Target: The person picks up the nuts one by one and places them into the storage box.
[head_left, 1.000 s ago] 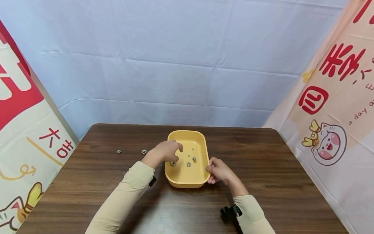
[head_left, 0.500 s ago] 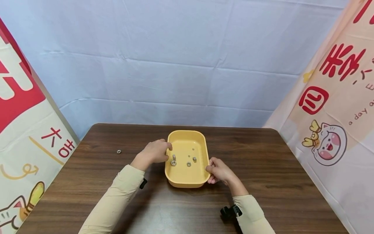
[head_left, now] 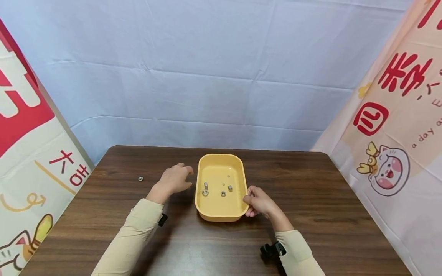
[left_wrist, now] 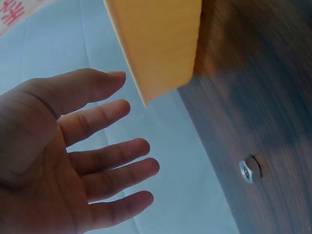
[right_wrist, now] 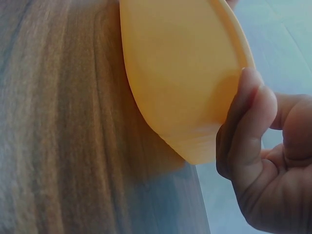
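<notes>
A yellow plastic tray (head_left: pixel 221 209) stands on the table with several metal hex nuts inside, such as a large nut (head_left: pixel 205 193) near its left wall and a nut (head_left: pixel 223 194) toward the middle. My left hand (head_left: pixel 173 179) is just left of the tray, fingers spread and holding nothing, as the left wrist view confirms. One nut (left_wrist: pixel 250 169) lies on the wood beyond its fingertips in that view. With thumb and curled fingers, my right hand (head_left: pixel 259 200) pinches the tray's right rim; in the right wrist view its fingers (right_wrist: pixel 246 129) overlap the tray wall.
A single nut (head_left: pixel 140 178) lies farther left on the dark wooden table (head_left: pixel 310 191). Behind the table hangs a pale blue cloth (head_left: pixel 207 76). Printed cloths (head_left: pixel 397 115) flank both sides.
My left hand has moved left from over the tray to beside it. Another nut now shows standing near the tray's left wall. My right hand keeps its grip on the rim.
</notes>
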Action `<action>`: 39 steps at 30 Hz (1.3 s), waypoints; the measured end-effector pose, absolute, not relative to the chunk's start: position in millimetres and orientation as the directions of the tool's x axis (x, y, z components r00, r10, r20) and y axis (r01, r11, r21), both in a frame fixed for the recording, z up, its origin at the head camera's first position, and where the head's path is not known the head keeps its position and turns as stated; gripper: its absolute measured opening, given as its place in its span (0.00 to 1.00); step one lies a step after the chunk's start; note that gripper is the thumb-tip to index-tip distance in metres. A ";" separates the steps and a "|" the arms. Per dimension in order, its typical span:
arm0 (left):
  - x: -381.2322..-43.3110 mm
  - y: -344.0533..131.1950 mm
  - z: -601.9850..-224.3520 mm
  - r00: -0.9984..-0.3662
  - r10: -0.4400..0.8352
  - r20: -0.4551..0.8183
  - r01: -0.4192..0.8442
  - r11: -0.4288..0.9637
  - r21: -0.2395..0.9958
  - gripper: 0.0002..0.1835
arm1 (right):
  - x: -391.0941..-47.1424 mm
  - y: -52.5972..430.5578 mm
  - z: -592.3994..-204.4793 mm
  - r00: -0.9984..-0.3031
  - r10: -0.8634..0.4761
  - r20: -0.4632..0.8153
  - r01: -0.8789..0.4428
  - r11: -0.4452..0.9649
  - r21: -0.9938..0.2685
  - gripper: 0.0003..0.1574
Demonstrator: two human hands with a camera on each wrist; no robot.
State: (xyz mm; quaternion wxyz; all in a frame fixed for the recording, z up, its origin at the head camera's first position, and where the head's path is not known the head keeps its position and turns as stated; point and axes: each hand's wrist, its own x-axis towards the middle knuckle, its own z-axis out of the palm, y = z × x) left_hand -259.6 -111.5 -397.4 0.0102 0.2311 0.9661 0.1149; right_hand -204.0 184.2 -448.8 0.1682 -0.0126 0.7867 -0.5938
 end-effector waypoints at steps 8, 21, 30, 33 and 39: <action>-260.5 -128.2 -402.2 -0.900 0.436 0.007 0.422 0.867 0.267 0.19 | -204.1 183.9 -450.7 -0.944 -0.218 -0.246 0.176 0.298 -0.938 0.05; -258.3 -164.1 -414.4 -0.902 0.431 -0.033 0.396 0.853 0.340 0.18 | -202.4 182.0 -445.7 -0.945 -0.212 -0.251 0.182 0.298 -0.937 0.05; -255.8 -184.0 -426.4 -0.903 0.427 -0.036 0.384 0.844 0.375 0.18 | -205.7 183.8 -453.2 -0.946 -0.205 -0.252 0.184 0.302 -0.936 0.05; -254.5 -187.4 -428.4 -0.903 0.429 -0.034 0.387 0.843 0.373 0.19 | -205.7 183.8 -453.4 -0.946 -0.202 -0.255 0.186 0.305 -0.934 0.05; -250.4 -192.6 -431.9 -0.905 0.419 -0.072 0.365 0.852 0.375 0.19 | -205.2 183.2 -453.0 -0.947 -0.193 -0.255 0.189 0.306 -0.933 0.05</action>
